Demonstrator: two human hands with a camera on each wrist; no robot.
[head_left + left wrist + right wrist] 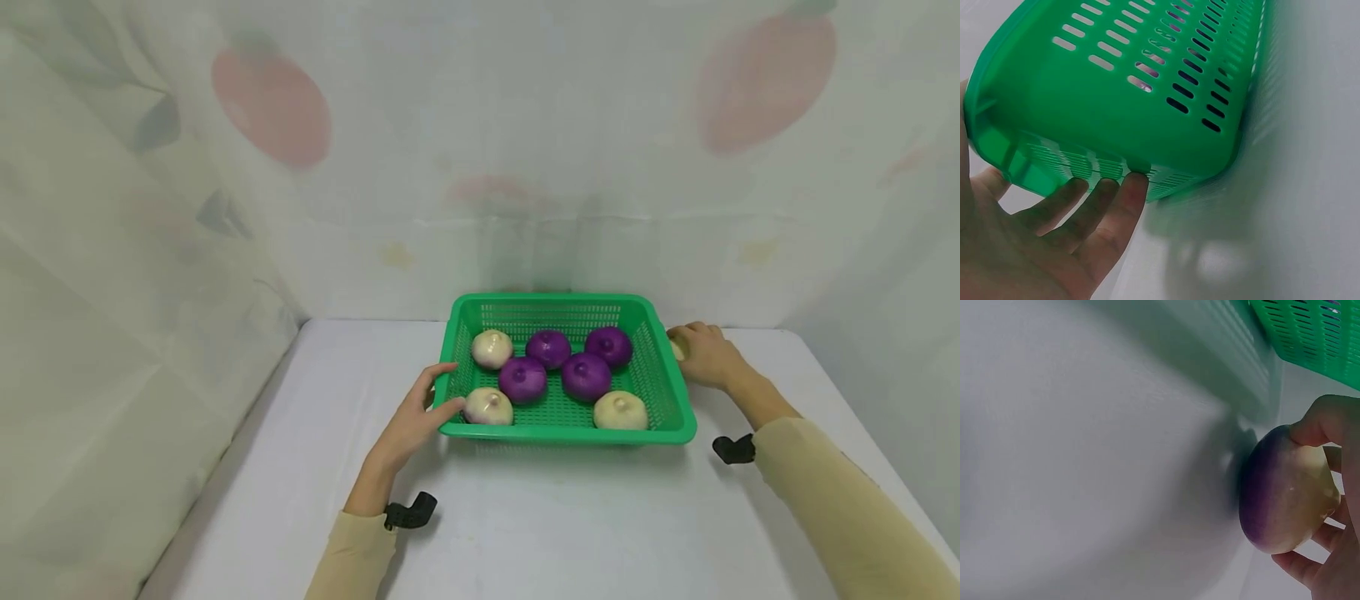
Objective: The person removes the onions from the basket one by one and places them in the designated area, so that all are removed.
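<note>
A green plastic basket (566,434) with slotted walls stands on the table. Inside lie several turnips, some showing purple tops, such as the turnip (587,377) in the middle, and others pale, like the turnip (621,411) at the near right corner. My left hand (415,414) holds the basket's left rim near the front corner; in the left wrist view its fingertips (1136,182) touch the outer wall. Beyond the right side of the basket, my right hand (705,357) grips another turnip (1288,494), half purple and half cream, which is partly hidden in the head view.
The white table (570,525) extends in front of the basket and to both sides. A pale curtain with faded fruit prints (540,150) hangs close behind it. Another curtain (112,333) borders the table on the left.
</note>
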